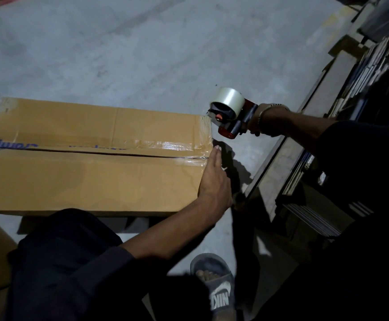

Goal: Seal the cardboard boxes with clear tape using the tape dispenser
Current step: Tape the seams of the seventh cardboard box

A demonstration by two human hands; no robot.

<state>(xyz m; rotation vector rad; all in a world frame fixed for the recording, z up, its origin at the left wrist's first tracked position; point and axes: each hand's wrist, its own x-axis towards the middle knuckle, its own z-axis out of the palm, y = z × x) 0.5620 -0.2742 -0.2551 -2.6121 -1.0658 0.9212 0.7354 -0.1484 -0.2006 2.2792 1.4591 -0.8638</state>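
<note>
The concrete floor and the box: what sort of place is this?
Probably a warehouse or packing area: bare concrete floor, a long cardboard box being taped shut, and flat stock stacked along the right.

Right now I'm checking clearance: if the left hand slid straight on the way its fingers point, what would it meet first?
Probably nothing close: the left hand points past the cardboard box corner onto bare floor; the tape dispenser sits off to the right.

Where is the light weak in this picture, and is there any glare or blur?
Head view: dim overall; the right side is nearly black; glare on the clear tape along the cardboard box; the left hand casts a hard shadow on the floor; the sandal is blurred.
</note>
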